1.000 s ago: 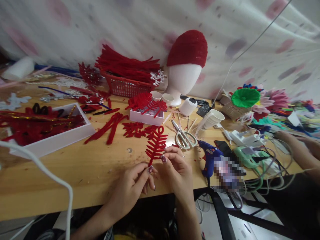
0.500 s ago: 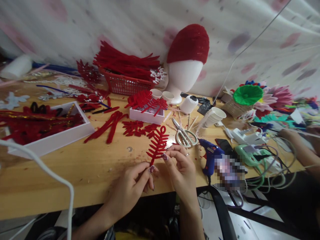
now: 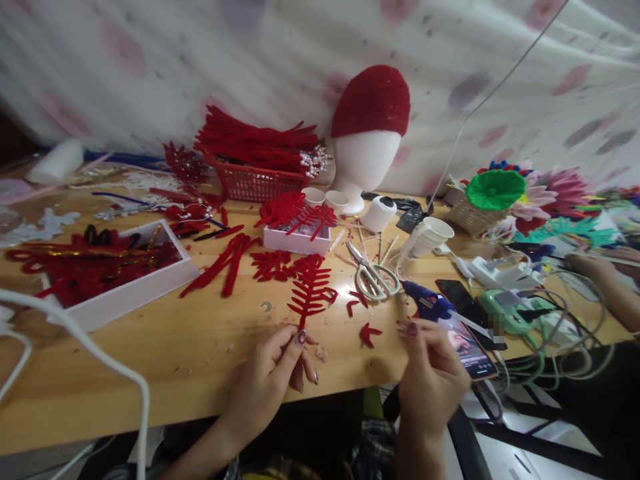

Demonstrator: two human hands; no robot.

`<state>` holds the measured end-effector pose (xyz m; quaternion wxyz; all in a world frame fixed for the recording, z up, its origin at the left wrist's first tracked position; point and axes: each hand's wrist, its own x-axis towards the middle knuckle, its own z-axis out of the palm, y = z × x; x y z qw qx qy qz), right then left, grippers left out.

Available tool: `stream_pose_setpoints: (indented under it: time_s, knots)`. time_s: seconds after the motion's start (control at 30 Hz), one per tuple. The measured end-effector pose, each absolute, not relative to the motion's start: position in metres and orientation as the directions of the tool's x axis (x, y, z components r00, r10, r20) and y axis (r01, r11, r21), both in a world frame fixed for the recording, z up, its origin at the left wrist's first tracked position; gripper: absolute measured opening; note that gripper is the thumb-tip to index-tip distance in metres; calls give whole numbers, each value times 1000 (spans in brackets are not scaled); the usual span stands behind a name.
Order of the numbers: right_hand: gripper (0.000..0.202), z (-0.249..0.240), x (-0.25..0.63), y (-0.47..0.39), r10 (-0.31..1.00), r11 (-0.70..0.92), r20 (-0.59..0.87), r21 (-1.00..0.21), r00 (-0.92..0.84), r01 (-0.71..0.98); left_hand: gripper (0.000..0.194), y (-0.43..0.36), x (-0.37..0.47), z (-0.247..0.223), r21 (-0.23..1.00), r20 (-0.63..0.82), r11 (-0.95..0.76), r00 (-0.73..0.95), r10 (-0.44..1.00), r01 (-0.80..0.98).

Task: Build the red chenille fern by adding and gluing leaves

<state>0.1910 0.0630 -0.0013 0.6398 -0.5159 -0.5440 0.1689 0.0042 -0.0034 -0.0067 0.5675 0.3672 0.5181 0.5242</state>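
My left hand (image 3: 273,363) pinches the lower stem of a red chenille-stem leaf spray (image 3: 306,297). The spray stands upright above the fingertips, with narrow leaflets on both sides and a loop at its right. My right hand (image 3: 435,367) is at the table's front edge, thumb and fingers closed together. Whatever they hold is too small or hidden to make out. Just behind those fingers lies a blue glue gun (image 3: 429,301) with a clear glue stick (image 3: 473,325) in its back; its handle is covered. Loose red chenille pieces (image 3: 369,335) lie between my hands.
Scissors (image 3: 373,277) lie beyond the loose pieces. A white box of red parts (image 3: 130,293) is left, a red basket (image 3: 265,183) and a foam head (image 3: 367,157) behind. Phone (image 3: 473,357), power strips (image 3: 505,310) and cables crowd the right, near another person's hand (image 3: 595,273).
My right hand has left the leaf spray and moved right to beside the glue gun. The gun has turned, showing its glue stick. My left hand still holds the spray.
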Motion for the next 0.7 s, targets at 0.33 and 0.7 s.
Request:
stream_pose_setpoints:
  time_s: [0.33, 0.7]
  knots:
    - [55, -30, 253, 106, 740, -56, 586, -436, 331, 898, 36, -4, 4, -11, 977, -172, 145, -174, 970, -158]
    - [61, -35, 256, 114, 816, -57, 510, -395, 271, 917, 33, 2, 3, -18, 967, -104, 64, -154, 983, -245]
